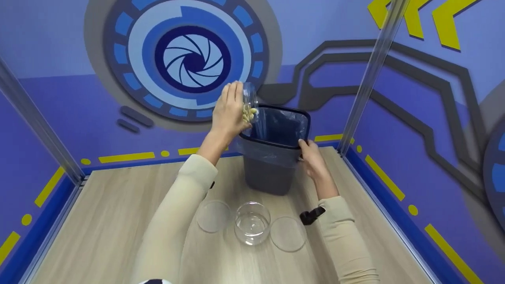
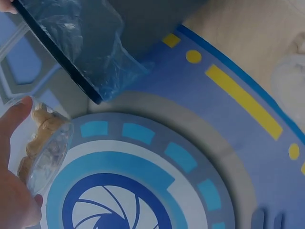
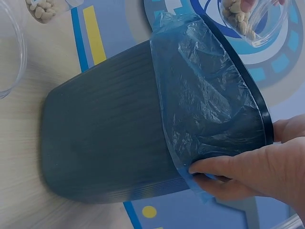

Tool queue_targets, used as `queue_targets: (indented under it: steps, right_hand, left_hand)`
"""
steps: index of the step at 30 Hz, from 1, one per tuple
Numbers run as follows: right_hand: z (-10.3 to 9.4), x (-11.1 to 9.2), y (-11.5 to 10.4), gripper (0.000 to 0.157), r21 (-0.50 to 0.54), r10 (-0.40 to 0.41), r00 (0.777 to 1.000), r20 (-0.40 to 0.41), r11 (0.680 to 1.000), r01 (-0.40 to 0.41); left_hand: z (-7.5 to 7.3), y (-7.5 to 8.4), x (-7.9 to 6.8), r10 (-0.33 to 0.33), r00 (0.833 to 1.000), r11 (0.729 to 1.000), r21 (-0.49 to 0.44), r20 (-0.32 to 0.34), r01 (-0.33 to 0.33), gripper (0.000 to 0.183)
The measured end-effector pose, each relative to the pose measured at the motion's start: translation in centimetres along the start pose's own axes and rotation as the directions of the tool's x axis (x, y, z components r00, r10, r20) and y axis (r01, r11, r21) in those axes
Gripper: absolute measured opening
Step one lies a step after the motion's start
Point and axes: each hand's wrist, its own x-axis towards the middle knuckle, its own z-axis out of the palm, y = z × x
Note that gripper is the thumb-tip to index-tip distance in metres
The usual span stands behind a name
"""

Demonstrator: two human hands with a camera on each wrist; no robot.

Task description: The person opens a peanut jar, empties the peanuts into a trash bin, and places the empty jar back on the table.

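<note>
My left hand (image 1: 229, 108) grips a clear round jar (image 1: 249, 94), tipped on its side at the left rim of the bin. Pale nuts (image 2: 44, 129) lie inside the jar, and in the head view they gather at its lower part. Dark grey and tall, the trash bin (image 1: 270, 175) wears a translucent bluish bag (image 3: 205, 95) folded over its black rim. My right hand (image 1: 314, 159) holds the bin's right rim, thumb on one side and fingers on the other, pinching the bag too. Whatever lies at the bin's bottom is hidden.
On the wooden table (image 1: 130, 205) stands an open clear jar (image 1: 252, 225) between two clear round lids (image 1: 213, 216). Another container with nuts (image 3: 43, 12) shows at the right wrist view's top left corner. Painted panels (image 1: 47, 102) and metal posts (image 1: 371, 79) enclose the table.
</note>
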Motion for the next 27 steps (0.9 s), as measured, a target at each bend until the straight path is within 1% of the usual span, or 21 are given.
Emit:
queue_targets:
  steps: [5, 7, 10, 12, 15, 19, 22, 25, 27]
  right_hand:
    - [0.01, -0.06, 0.20, 0.061, 0.012, -0.012, 1.000, 0.009, 1.000, 0.012]
    - [0.03, -0.09, 0.26, 0.061, -0.003, -0.017, 1.000, 0.017, 1.000, 0.017]
    - [0.09, -0.14, 0.30, 0.060, -0.025, -0.021, 1.000, 0.022, 0.999, 0.021]
    - [0.10, -0.16, 0.33, 0.061, -0.039, -0.022, 0.999, 0.028, 0.999, 0.023]
    - [0.13, -0.14, 0.32, 0.061, -0.026, -0.026, 0.999, 0.029, 0.999, 0.027]
    - [0.22, -0.05, 0.29, 0.061, -0.013, -0.026, 0.999, 0.030, 1.000, 0.026]
    - [0.31, 0.01, 0.33, 0.062, -0.015, -0.026, 0.999, 0.028, 1.000, 0.026]
    - [0.32, 0.07, 0.42, 0.061, -0.006, -0.034, 0.999, 0.026, 0.999, 0.034]
    - [0.32, 0.11, 0.47, 0.060, 0.005, -0.041, 0.999, 0.027, 0.999, 0.040]
  left_hand:
    - [0.31, 0.06, 0.27, 0.018, 0.999, 1.000, 0.021, 0.039, -0.019, 0.127]
    - [0.44, 0.08, 0.31, 0.008, 0.999, 1.000, 0.018, 0.051, -0.009, 0.126]
    - [0.60, 0.10, 0.40, 0.018, 0.998, 0.999, 0.044, 0.055, -0.020, 0.124]
    - [0.71, 0.16, 0.41, 0.014, 0.998, 0.999, 0.044, 0.060, -0.016, 0.125]
    - [0.81, 0.28, 0.44, 0.039, 0.997, 0.996, 0.073, 0.066, -0.044, 0.123]
    - [0.81, 0.35, 0.55, 0.039, 0.997, 0.995, 0.088, 0.067, -0.045, 0.121]
    - [0.68, 0.33, 0.65, 0.017, 0.997, 0.997, 0.080, 0.073, -0.023, 0.121]
    - [0.60, 0.23, 0.61, 0.017, 0.997, 0.997, 0.079, 0.075, -0.023, 0.116]
    - [0.63, 0.10, 0.47, 0.024, 0.998, 0.997, 0.072, 0.053, -0.027, 0.112]
